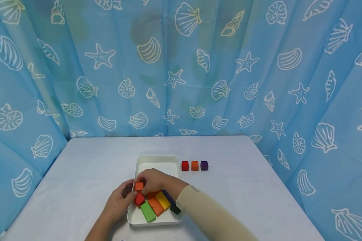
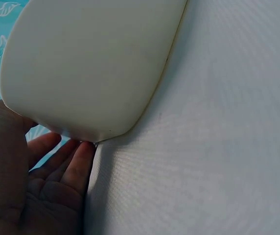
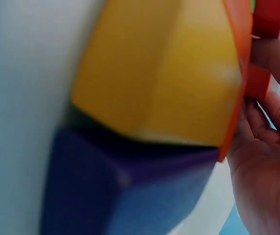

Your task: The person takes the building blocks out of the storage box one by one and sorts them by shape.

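Note:
A white tray (image 1: 157,160) holds several coloured wooden blocks. My left hand (image 1: 118,203) grips the tray's left wall, with the fingers against its outside and the thumb over the rim by a red block (image 1: 139,199). In the left wrist view the tray's outer wall (image 2: 91,68) fills the upper part. Inside the tray, my right hand (image 1: 153,180) pinches a small orange block (image 1: 139,186) near the left wall. Beside them lie a green block (image 1: 148,211), a larger orange block (image 1: 156,205) and a yellow block (image 1: 163,200). A purple block (image 3: 130,191) is partly hidden by the right arm.
Right of the tray, a red cube (image 1: 185,166), an orange cube (image 1: 194,165) and a purple cube (image 1: 204,165) stand in a row on the white-covered table (image 1: 244,187). A dark green block (image 1: 175,209) sits at the tray's right side. A blue shell-patterned curtain (image 1: 169,100) surrounds the table.

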Motion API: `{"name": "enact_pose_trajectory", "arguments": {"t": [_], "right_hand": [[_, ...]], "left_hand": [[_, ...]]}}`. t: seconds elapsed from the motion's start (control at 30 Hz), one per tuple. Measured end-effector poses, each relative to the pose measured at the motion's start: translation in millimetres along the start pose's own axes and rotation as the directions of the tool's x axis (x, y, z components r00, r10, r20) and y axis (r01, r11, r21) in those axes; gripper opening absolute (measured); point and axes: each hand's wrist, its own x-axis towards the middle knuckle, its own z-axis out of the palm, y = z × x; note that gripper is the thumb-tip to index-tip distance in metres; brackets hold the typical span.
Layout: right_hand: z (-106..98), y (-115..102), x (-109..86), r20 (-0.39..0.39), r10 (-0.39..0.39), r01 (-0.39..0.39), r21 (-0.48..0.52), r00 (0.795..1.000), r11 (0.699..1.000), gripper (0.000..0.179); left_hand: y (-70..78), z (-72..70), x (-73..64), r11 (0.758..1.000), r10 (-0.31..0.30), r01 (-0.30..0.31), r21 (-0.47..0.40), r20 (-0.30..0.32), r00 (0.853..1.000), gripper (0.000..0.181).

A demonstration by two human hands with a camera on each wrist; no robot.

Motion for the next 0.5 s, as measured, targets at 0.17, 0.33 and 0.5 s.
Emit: {"name": "enact_pose_trajectory", "arguments": {"t": [0.17, 0.33, 0.5], "right_hand": [[1, 3, -2.7, -0.031, -0.033, 0.032, -0.007, 0.999, 0.999, 0.026], [-1, 5, -5.2, -0.048, -0.047, 0.047, 0.0, 0.998, 0.999, 0.024], [-9, 5, -10.1, -0.087, -0.025, 0.029, 0.04, 0.996, 0.999, 0.027]], "left_hand": [[-0.5, 0.1, 0.8, 1.0, -0.001, 0.001, -0.001, 0.002, 1.0, 0.055], [0.5, 0.1, 0.7, 1.0, -0.006, 0.006, 0.025, -0.005, 1.0, 0.056], [3.8, 1.1, -0.4, 0.999, -0.016, 0.017, 0.049, -0.012, 1.0, 0.056]]}}
